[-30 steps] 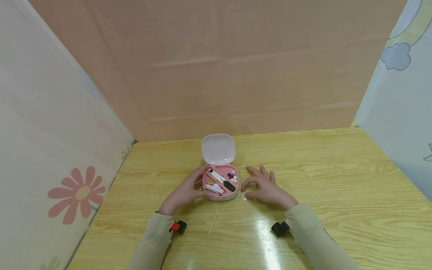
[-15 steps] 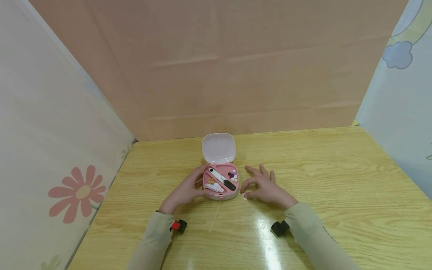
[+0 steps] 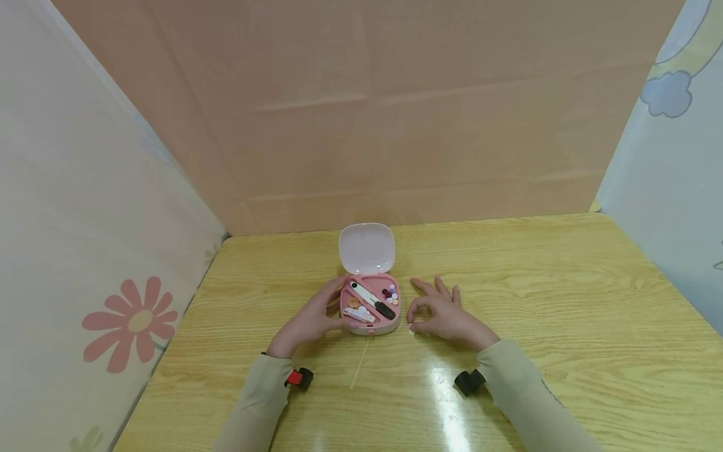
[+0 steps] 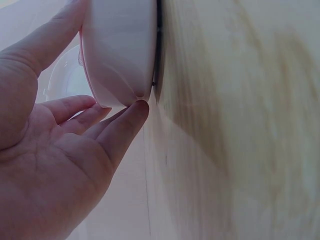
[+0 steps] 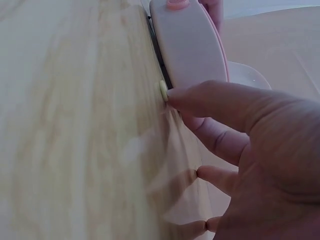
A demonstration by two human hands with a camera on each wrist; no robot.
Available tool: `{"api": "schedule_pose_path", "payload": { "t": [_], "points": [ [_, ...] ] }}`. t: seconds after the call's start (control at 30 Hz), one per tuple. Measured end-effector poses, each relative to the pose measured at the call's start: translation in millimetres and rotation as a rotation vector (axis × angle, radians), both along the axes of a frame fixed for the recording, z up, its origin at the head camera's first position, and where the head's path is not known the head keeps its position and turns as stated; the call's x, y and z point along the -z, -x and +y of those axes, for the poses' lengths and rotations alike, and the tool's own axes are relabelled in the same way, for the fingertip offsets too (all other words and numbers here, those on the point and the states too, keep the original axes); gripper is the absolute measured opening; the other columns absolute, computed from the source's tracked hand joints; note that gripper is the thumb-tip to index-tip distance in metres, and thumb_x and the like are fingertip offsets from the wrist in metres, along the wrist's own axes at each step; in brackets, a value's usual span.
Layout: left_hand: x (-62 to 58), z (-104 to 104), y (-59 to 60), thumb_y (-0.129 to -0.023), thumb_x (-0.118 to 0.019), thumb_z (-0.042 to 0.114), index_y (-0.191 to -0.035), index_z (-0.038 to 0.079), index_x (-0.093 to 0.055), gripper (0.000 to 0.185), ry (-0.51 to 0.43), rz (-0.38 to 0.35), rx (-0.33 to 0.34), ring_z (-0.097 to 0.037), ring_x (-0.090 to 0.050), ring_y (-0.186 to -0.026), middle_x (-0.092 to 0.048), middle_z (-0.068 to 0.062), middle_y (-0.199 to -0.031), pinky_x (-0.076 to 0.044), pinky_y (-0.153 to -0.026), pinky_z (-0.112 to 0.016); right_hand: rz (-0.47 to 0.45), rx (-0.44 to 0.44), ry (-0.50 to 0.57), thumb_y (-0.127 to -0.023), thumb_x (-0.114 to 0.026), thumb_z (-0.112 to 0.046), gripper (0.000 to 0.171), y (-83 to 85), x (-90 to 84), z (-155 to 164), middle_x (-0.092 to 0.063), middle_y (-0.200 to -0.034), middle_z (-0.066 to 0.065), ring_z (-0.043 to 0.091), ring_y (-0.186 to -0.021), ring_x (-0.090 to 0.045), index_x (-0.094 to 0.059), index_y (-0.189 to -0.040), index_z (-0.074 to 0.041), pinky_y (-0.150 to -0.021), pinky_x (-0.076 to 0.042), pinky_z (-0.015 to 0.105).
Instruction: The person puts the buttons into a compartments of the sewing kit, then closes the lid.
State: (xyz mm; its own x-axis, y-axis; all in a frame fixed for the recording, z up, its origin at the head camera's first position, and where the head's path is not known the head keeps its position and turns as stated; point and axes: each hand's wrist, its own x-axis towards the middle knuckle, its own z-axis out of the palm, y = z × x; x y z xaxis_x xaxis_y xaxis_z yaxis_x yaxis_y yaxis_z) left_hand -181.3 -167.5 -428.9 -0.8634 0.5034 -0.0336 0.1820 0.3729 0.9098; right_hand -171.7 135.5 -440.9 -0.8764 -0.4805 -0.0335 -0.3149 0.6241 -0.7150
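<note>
1. On the wooden table [image 3: 565,295], a pink sewing case [image 3: 369,311] sat open at the centre.
2. The left hand [image 3: 309,320] cupped its left side, fingers curled.
3. The right hand [image 3: 446,317] pinched a small white button [image 5: 163,90] just beside the case.

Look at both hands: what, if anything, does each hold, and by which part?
The left hand grips the pink case by its left side. The right hand pinches a small white button by its edge on the table.

A small white button [image 3: 410,328] lies on the table just off the front right corner of the open pink case [image 3: 369,312], lid up, mid-table toward the back edge.
</note>
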Motion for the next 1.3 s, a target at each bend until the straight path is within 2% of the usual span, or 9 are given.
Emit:
{"api": "schedule_pose_path", "payload": {
  "t": [0.37,0.6,0.83,1.3],
  "points": [
    [3.7,-1,0.5,-0.078,-0.080,0.025,-0.152,0.024,-0.025,0.092,0.037,-0.014,-0.018,-0.025,-0.030,-0.138,-0.026,0.000,-0.153,-0.034,-0.107,-0.038,-0.001,-0.007,-0.011,-0.080,-0.076,-0.018,0.014,0.2,-0.8,2,-0.023,-0.154,0.017,0.053,-0.137,0.008,-0.066,-0.074,-0.025,-0.099,0.019,0.070],
    [4.0,0,0.0,-0.079,-0.080,0.024,-0.152,0.023,-0.025,0.091,0.038,-0.004,-0.015,-0.025,-0.030,-0.138,-0.027,0.000,-0.153,-0.035,-0.107,-0.039,0.008,-0.003,-0.003,-0.086,-0.072,-0.020,0.011,-1.8,-2.8,3,-0.025,-0.153,0.017,0.052,-0.137,0.005,-0.065,-0.078,-0.024,-0.100,0.016,0.070],
    [3.0,0,0.0,-0.078,-0.080,0.024,-0.152,0.025,-0.026,0.091,0.047,-0.016,-0.028,-0.021,-0.031,-0.137,-0.027,0.003,-0.152,-0.035,-0.107,-0.036,0.024,0.013,0.001,-0.086,-0.070,-0.015,0.013,-2.7,-8.2,4,-0.029,-0.151,0.020,0.054,-0.137,0.000,-0.064,-0.078,-0.022,-0.099,0.014,0.073],
    [2.3,0,-0.7,-0.079,-0.080,0.022,-0.152,0.023,-0.025,0.092,0.029,0.002,-0.014,-0.023,-0.030,-0.138,-0.027,0.000,-0.153,-0.035,-0.107,-0.037,0.139,0.076,-0.069,-0.084,-0.073,-0.012,0.018,-1.4,-11.2,4,-0.035,-0.147,0.022,0.054,-0.137,-0.005,-0.061,-0.076,-0.023,-0.101,0.010,0.073]
  ]
}}
